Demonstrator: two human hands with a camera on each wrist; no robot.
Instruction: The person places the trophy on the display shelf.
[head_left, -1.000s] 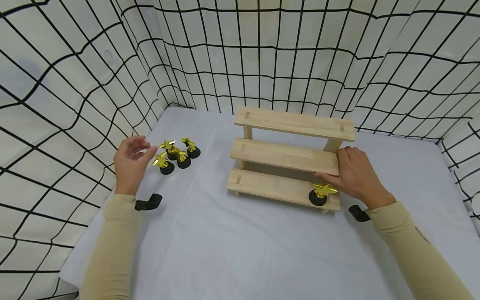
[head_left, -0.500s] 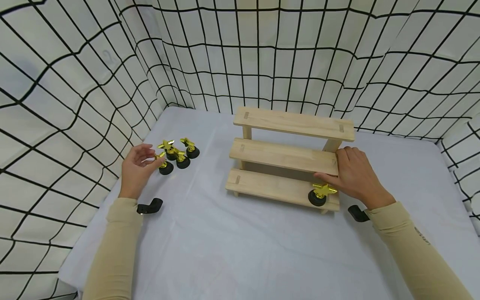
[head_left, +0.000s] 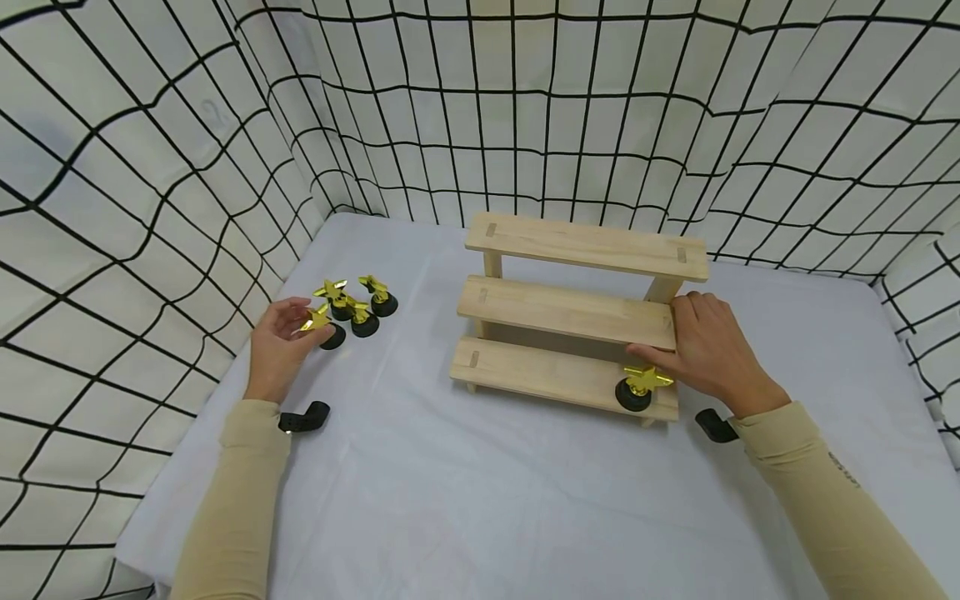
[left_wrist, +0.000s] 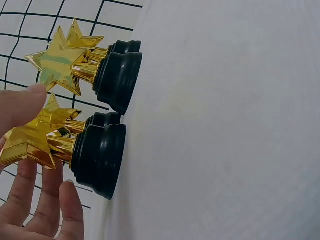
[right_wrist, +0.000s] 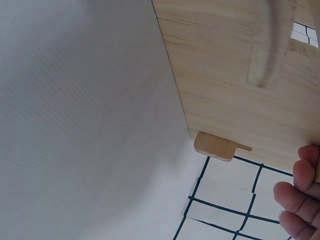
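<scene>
Bare white cloth (head_left: 480, 500) fills the foreground. One gold star trophy (head_left: 636, 395) stands on the lowest of three boards of a wooden shelf (head_left: 562, 312), near its right end, which the right hand (head_left: 708, 354) holds. At left, four more trophies (head_left: 365, 325) stand clustered, long axes vertical, stars uppermost. The left hand (head_left: 279, 346) curves round the nearest star (head_left: 318, 319); whether it pinches cannot be told. Open cloth separates cluster from shelf. Black mesh (head_left: 551, 93) borders the left and rear edges.
</scene>
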